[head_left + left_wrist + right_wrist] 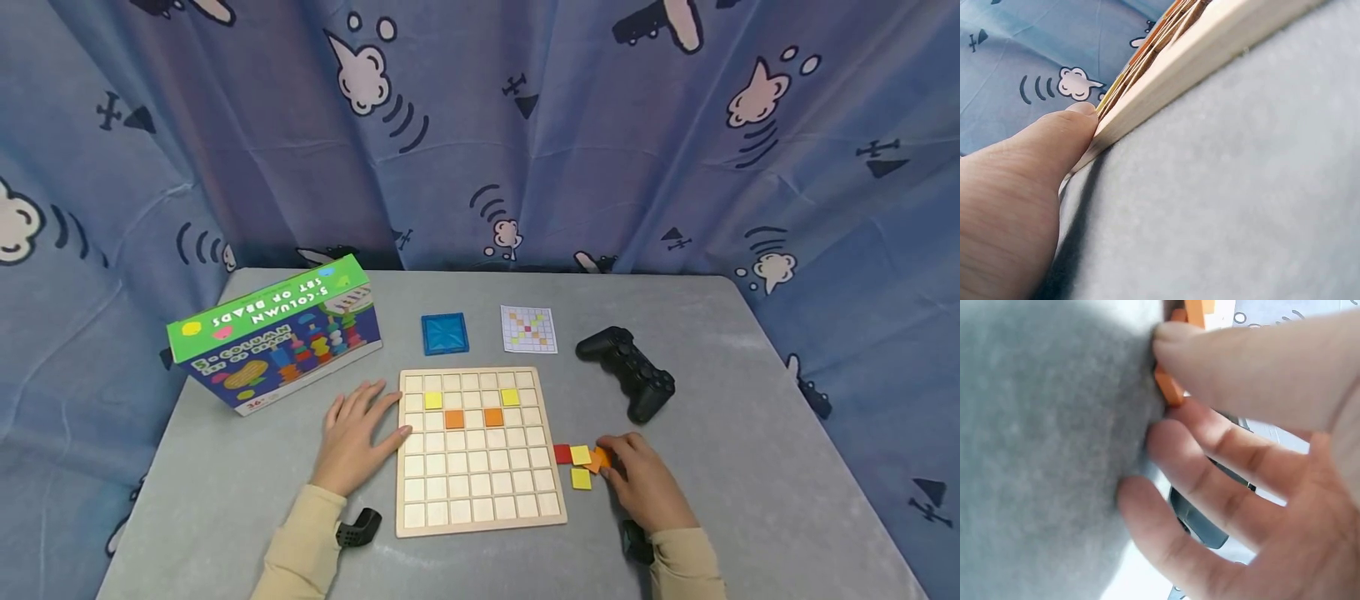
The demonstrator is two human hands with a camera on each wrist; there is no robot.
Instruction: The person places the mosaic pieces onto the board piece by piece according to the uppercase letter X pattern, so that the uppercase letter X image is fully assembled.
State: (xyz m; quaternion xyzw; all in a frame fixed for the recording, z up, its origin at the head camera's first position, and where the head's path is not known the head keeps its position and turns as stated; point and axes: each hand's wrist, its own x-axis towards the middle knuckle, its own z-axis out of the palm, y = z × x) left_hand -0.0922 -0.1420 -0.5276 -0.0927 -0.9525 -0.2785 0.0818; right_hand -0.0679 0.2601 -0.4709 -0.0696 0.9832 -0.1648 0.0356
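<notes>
A wooden grid board (480,462) lies mid-table, with two yellow tiles (433,400) in an upper row and two orange tiles (454,419) one row lower. My left hand (352,442) rests at its left edge, fingers spread; in the left wrist view the thumb (1054,137) touches the rim. Right of the board, my right hand (648,483) pinches an orange tile (1169,387) between thumb and index finger, partly hidden by them. Beside it lie another orange tile (592,463), a red tile (562,454) and two loose yellow tiles (581,479).
Behind the board are a blue square tray (445,334) and a printed pattern card (528,330). A black game controller (626,371) sits at the right, beyond my right hand. A green and blue toy box (277,342) stands at the back left. A patterned curtain (465,133) hangs behind the table.
</notes>
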